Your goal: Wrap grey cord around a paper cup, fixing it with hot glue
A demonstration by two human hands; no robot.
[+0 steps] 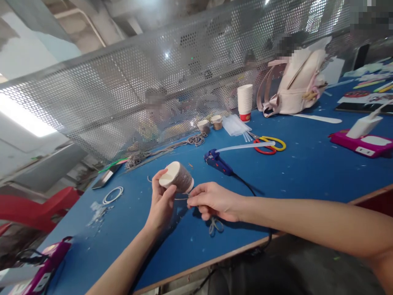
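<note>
Near the blue glue gun (pixel 218 162): left hand (pixel 161 201) grips twine-wrapped paper cup (pixel 177 177); right hand (pixel 214 200) pinches thin twine (pixel 181 198).

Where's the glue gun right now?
Head view, centre: the glue gun lies on the blue table just beyond the right hand, left of the scissors.
</note>
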